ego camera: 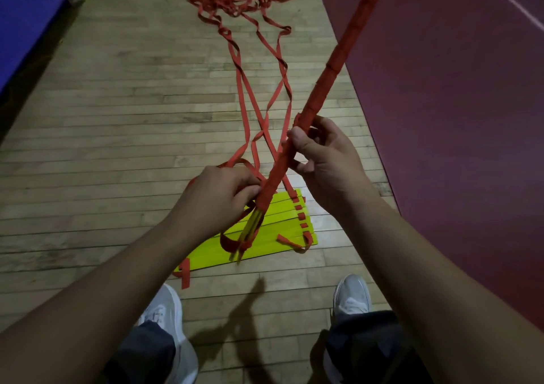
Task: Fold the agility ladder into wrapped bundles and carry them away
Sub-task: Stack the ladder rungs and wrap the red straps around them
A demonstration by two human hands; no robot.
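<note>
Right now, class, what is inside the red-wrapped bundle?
At its lower end, yellow rung ends poke out of the wrapped bundle. The red strap winding covers everything further up.

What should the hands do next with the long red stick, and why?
Probably the left hand should wind the red strap once more around the stick's lower end. Yellow tips are bare there, while the right hand grips the middle.
</note>
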